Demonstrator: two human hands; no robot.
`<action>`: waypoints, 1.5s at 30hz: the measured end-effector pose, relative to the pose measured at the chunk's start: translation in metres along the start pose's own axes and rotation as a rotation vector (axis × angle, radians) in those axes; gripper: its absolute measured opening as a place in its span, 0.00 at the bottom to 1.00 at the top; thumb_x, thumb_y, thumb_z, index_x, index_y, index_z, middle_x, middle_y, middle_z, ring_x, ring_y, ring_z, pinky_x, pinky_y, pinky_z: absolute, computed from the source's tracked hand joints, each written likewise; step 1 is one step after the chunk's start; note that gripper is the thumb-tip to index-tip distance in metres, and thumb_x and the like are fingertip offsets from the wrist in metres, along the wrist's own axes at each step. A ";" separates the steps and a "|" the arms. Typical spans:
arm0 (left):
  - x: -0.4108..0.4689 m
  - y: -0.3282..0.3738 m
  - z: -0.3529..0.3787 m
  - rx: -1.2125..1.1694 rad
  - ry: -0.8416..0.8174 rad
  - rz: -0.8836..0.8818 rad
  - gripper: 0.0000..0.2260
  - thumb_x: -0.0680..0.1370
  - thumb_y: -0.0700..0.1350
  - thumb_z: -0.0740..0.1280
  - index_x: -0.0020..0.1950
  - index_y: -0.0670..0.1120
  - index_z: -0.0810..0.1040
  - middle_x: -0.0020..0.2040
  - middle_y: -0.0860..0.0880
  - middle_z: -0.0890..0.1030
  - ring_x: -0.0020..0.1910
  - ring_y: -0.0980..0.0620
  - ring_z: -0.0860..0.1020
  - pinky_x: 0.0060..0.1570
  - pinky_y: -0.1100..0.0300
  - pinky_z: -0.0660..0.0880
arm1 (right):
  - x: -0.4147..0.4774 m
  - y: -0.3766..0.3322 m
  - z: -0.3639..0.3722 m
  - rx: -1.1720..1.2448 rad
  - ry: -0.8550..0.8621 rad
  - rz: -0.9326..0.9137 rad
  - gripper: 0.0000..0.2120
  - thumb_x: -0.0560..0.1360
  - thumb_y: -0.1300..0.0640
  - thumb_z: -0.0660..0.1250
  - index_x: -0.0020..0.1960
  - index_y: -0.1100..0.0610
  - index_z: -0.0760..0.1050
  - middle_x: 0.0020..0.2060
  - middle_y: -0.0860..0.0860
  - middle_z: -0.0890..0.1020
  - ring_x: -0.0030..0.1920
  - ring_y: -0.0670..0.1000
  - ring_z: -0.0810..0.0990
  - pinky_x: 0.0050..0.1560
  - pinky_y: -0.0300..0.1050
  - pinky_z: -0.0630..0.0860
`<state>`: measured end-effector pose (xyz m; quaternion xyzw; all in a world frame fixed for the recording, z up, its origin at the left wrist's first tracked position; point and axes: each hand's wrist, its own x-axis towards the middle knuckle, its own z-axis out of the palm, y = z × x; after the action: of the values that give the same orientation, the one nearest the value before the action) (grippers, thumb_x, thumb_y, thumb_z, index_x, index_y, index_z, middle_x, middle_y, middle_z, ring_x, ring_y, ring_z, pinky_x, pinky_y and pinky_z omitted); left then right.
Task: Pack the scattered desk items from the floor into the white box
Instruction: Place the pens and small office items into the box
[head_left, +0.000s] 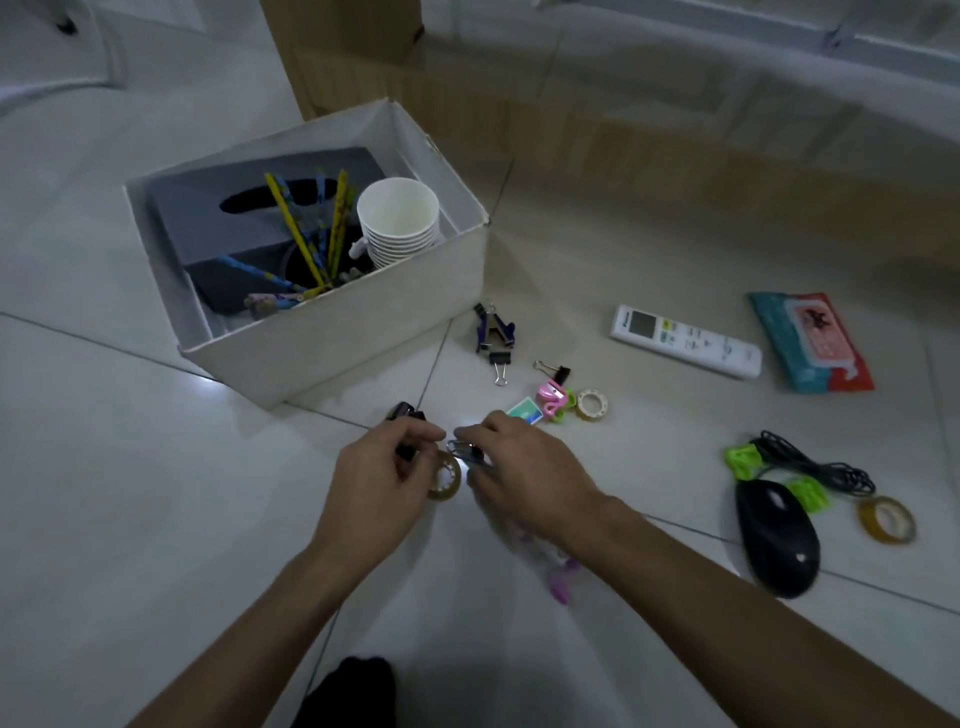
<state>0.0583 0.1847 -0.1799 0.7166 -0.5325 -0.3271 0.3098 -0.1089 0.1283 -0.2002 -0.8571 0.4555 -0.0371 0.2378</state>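
The white box (363, 332) stands on the floor at the upper left, holding a grey tissue holder, pencils in a black cup and a stack of paper cups (397, 218). My left hand (379, 473) grips a tape roll (447, 475) and a black item (408, 415) in front of the box. My right hand (524, 473) pinches a binder clip (470, 452) beside it; a pink-and-clear item (550, 566) shows blurred beneath that wrist. Loose on the tiles lie binder clips (498, 358), a pink sharpener (553, 397), a small tape roll (592, 404), a remote (685, 340), a wipes pack (810, 340), a mouse (776, 538) and another tape roll (887, 519).
A blue staple remover (491, 327) lies by the box's corner. A black cable with green clips (800, 462) lies above the mouse. A wooden cabinet (623, 104) runs along the back. My dark-clothed knee (348, 691) shows at the bottom.
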 end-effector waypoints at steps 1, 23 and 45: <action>-0.001 0.001 0.002 -0.028 -0.002 -0.051 0.09 0.77 0.40 0.69 0.50 0.54 0.82 0.42 0.60 0.84 0.39 0.61 0.82 0.42 0.65 0.80 | 0.002 -0.003 0.007 -0.052 0.003 0.005 0.14 0.76 0.56 0.66 0.62 0.53 0.75 0.53 0.52 0.75 0.52 0.55 0.76 0.43 0.50 0.74; 0.019 0.041 0.028 -1.261 -0.160 -1.000 0.15 0.83 0.47 0.59 0.61 0.39 0.78 0.54 0.40 0.81 0.54 0.43 0.80 0.62 0.49 0.74 | 0.058 0.033 -0.022 -0.066 0.242 0.324 0.14 0.77 0.48 0.65 0.56 0.58 0.77 0.51 0.56 0.81 0.51 0.57 0.79 0.51 0.50 0.73; 0.056 0.045 0.046 -1.339 -0.144 -1.043 0.18 0.85 0.49 0.53 0.56 0.41 0.80 0.49 0.43 0.80 0.41 0.50 0.77 0.47 0.57 0.76 | 0.052 0.087 -0.022 0.079 0.234 0.472 0.13 0.76 0.61 0.67 0.60 0.58 0.80 0.54 0.59 0.77 0.54 0.59 0.76 0.53 0.48 0.76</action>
<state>0.0088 0.1155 -0.1788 0.5132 0.1531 -0.7189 0.4432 -0.1508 0.0373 -0.2276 -0.7071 0.6653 -0.0973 0.2189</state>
